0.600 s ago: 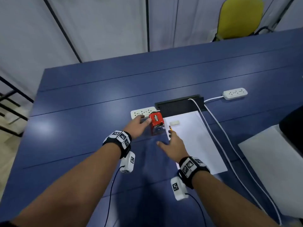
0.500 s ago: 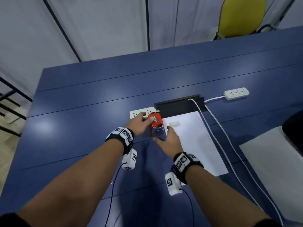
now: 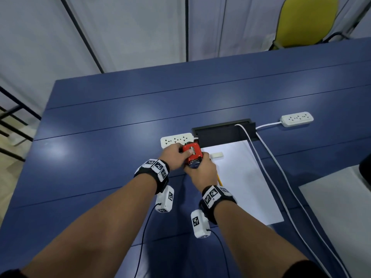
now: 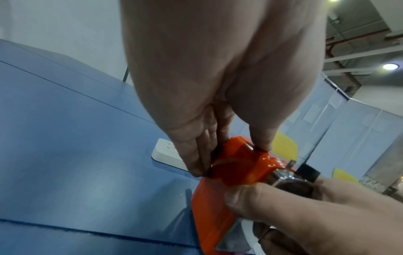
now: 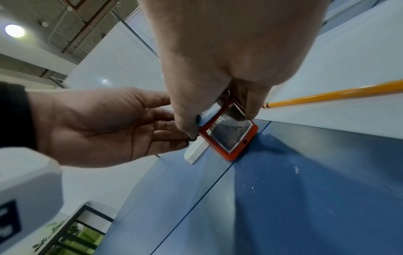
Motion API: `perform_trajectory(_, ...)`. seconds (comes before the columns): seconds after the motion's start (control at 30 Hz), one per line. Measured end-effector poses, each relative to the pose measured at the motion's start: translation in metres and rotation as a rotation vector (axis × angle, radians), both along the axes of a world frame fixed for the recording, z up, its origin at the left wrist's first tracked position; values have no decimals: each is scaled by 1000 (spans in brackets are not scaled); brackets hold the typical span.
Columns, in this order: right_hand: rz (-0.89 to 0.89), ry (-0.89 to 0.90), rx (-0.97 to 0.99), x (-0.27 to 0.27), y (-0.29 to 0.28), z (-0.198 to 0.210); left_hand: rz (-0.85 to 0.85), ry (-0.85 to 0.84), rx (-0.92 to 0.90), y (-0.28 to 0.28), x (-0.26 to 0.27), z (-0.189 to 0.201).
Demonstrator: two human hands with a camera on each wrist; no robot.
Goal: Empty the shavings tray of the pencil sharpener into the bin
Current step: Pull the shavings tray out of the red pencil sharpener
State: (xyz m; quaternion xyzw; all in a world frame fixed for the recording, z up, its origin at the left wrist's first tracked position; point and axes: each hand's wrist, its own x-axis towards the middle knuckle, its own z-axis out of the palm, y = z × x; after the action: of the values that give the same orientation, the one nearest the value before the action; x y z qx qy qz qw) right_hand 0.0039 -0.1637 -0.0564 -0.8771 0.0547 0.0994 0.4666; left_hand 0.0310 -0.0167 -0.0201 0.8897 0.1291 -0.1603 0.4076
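Observation:
The red pencil sharpener (image 3: 193, 152) stands on the blue table (image 3: 100, 157), at the left edge of a white sheet. My left hand (image 3: 176, 157) grips its top from the left, thumb over the top and fingers down the side (image 4: 196, 162). My right hand (image 3: 201, 169) holds the near end, where the clear shavings tray (image 5: 231, 129) sits inside the red body with dark shavings in it. The right thumb (image 5: 185, 126) and a finger pinch the tray front from both sides. No bin is in view.
A yellow pencil (image 5: 327, 96) and a white eraser (image 3: 216, 155) lie on the paper sheet (image 3: 247, 183). A power strip (image 3: 176, 139) sits just behind the sharpener, a black cable box (image 3: 222, 131) beyond. White cables (image 3: 281, 177) run along the right. A yellow chair (image 3: 307, 21) stands far back.
My right hand moved left from over the paper to the sharpener's near end and took hold of it. The left hand settled onto the sharpener's top.

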Motion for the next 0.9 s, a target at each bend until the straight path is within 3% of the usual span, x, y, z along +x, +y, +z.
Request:
perform_trajectory(0.2,73,-36,32,-51,-8,14,-1,-2,-120,27,-58,19)
perform_trajectory(0.5,516,5,26,-180,13,50,20,58,-203,94,-251,35)
perform_trajectory(0.7,751,76,26,-258,39,45,104,80,-239,123,-370,14)
perform_trajectory(0.9,868,134,-18,-304,62,31,212,112,-259,131,-443,-13)
